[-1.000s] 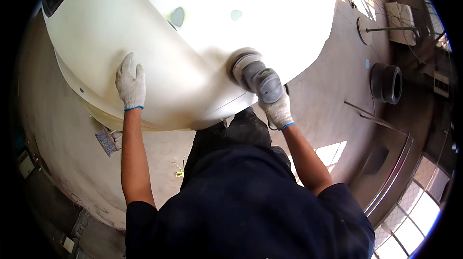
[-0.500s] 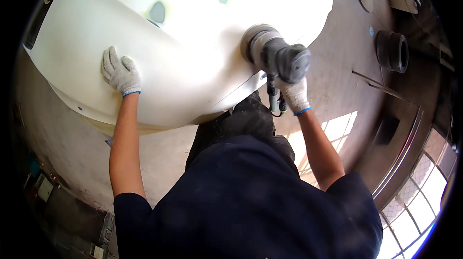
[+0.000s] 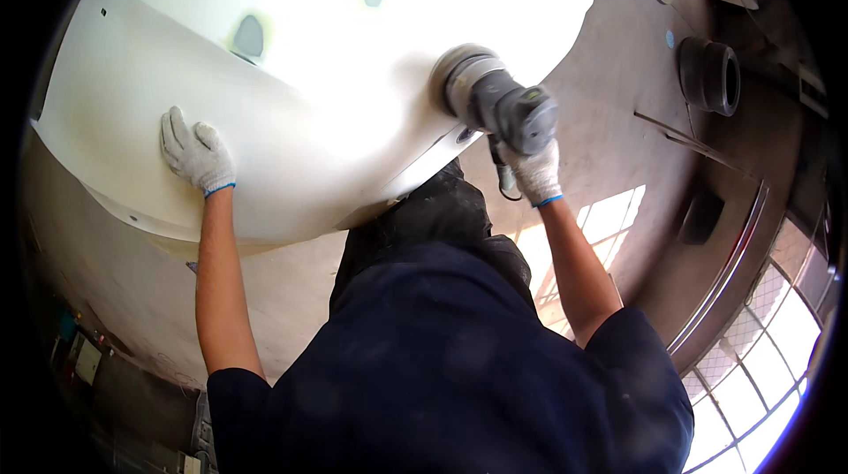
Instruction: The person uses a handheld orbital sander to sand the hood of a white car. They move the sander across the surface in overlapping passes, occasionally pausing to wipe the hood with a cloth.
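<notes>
Head view: right hand (image 3: 536, 172), gloved, grip wrapped round grey sander (image 3: 495, 103), pad against white curved panel (image 3: 291, 112). Left hand (image 3: 196, 154), gloved, flat on panel, holding nothing. Step judged: sanding near lower edge. Next pass needs pad kept flat.

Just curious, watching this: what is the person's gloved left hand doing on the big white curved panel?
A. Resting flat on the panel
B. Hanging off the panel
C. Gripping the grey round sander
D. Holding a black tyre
A: the white-gloved left hand lies spread flat on the large white curved panel, while the right hand holds the grey round sander.
</notes>
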A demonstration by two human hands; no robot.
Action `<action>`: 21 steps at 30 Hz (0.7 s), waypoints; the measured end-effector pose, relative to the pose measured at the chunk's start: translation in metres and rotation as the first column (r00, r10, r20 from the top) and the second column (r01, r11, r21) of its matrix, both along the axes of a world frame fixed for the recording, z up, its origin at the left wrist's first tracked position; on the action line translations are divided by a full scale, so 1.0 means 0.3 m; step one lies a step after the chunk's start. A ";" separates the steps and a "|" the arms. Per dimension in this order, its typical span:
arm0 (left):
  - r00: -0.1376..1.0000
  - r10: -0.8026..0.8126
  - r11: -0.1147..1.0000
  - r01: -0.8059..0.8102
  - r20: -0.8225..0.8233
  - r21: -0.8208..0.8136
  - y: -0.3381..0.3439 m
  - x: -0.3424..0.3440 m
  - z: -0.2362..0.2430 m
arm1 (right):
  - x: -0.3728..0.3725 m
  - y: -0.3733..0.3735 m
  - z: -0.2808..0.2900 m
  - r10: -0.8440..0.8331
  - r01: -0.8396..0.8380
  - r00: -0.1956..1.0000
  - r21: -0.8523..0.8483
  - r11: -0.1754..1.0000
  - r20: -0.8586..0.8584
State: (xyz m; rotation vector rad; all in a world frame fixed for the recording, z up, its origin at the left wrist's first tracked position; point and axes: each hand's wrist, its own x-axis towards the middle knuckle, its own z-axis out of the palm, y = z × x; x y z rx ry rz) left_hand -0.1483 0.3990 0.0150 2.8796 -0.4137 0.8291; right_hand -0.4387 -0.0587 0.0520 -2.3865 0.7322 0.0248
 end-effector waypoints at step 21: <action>0.999 -0.037 0.999 0.038 0.016 -0.035 0.010 0.014 -0.015 | -0.138 0.310 0.036 0.177 -0.133 0.981 0.399 0.907 -0.075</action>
